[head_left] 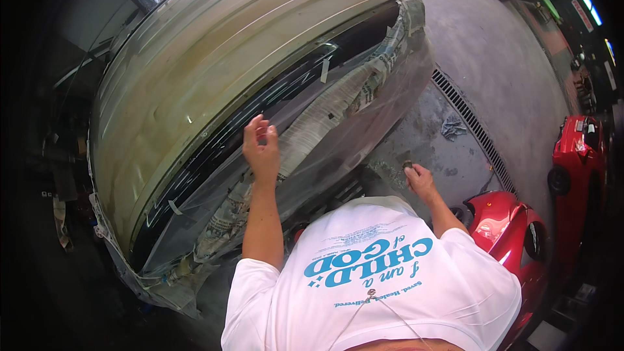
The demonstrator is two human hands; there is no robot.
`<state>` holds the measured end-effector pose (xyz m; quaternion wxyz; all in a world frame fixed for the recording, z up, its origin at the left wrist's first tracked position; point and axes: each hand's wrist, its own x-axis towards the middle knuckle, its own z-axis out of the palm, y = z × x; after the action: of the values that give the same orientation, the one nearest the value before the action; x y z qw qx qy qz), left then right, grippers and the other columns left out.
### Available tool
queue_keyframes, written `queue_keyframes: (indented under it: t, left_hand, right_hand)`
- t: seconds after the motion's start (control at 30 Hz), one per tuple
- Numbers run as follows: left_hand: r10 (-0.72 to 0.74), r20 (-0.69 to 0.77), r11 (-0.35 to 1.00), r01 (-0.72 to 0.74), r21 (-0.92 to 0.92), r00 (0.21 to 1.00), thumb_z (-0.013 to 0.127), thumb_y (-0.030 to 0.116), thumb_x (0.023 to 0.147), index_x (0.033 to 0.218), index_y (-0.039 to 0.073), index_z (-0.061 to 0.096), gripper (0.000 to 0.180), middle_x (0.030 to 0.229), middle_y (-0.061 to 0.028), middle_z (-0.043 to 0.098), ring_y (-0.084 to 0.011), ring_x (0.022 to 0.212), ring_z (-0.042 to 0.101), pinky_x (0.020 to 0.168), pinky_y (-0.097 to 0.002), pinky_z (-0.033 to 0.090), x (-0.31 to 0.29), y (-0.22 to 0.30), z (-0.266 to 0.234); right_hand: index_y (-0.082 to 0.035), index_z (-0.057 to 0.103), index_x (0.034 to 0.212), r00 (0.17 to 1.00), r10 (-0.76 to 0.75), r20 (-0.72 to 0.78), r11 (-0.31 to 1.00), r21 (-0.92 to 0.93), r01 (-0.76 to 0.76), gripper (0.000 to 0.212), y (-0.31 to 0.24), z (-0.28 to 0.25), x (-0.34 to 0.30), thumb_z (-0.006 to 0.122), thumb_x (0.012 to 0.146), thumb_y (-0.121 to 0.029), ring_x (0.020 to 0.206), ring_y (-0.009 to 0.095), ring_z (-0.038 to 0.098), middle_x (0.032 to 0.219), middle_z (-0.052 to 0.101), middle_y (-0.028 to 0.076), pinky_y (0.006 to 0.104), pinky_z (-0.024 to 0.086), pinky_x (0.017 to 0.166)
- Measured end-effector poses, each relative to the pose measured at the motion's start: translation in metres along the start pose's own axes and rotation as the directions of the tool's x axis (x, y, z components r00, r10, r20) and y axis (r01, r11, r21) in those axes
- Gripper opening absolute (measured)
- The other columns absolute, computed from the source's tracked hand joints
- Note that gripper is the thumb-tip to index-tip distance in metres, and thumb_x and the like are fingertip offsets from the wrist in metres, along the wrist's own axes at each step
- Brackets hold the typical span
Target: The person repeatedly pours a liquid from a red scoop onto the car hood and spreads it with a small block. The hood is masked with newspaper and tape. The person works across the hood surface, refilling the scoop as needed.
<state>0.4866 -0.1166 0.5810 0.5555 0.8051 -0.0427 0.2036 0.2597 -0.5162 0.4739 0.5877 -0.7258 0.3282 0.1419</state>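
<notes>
My left hand [262, 149] is raised beside the glossy black side strip [260, 107] of a vehicle roof. Its fingers are loosely bent and apart, with nothing visible in them. Whether it touches the strip I cannot tell. The roof [227, 52] is dull olive-beige with long ribs and patchy colour. Below the strip, newspaper masking [309, 133] and clear plastic sheeting [396, 94] cover the vehicle's side. Over the floor to the right, my right hand [421, 181] is closed in a pinch on a small dark piece [407, 164], too small to name.
A slotted floor drain [471, 123] crosses the grey concrete floor [494, 58]. A crumpled grey cloth or sheet [453, 127] lies beside it. Close on my right stands a shiny red vehicle [494, 221], with another red vehicle [578, 143] farther right. Short tape pieces [325, 70] stick to the black strip.
</notes>
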Motion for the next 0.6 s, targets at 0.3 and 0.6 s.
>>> queue_keyframes:
  t: [0.3, 0.6]
  left_hand:
    - [-0.025, 0.862, 0.903, 0.381, -0.198, 0.507, 0.074, 0.022, 0.097, 0.124, 0.004, 0.067, 0.033, 0.118, -0.0099, 0.069, -0.0194, 0.110, 0.064, 0.096, -0.0321, 0.054, -0.049, 0.073, 0.136]
    - [0.195, 0.970, 0.717, 0.696, -0.041, -0.144, 0.065, 0.021, 0.095, 0.108, -0.002, 0.072, 0.027, 0.092, -0.0054, 0.073, -0.0108, 0.087, 0.067, 0.080, -0.0262, 0.054, -0.083, 0.197, 0.150]
  right_hand:
    - [0.001, 0.061, 0.125, 0.449, -0.780, 0.436, 0.582, 0.768, 0.266, 0.034, -0.229, 0.107, -0.082, 0.056, 0.106, -0.027, 0.070, 0.011, 0.059, 0.089, 0.065, 0.007, 0.0237, 0.046, 0.057]
    - [-0.002, 0.061, 0.120, 0.203, -0.771, 0.604, 0.622, 0.782, 0.037, 0.037, -0.265, 0.155, -0.126, 0.053, 0.111, -0.038, 0.062, 0.007, 0.052, 0.075, 0.058, 0.001, 0.0222, 0.041, 0.057]
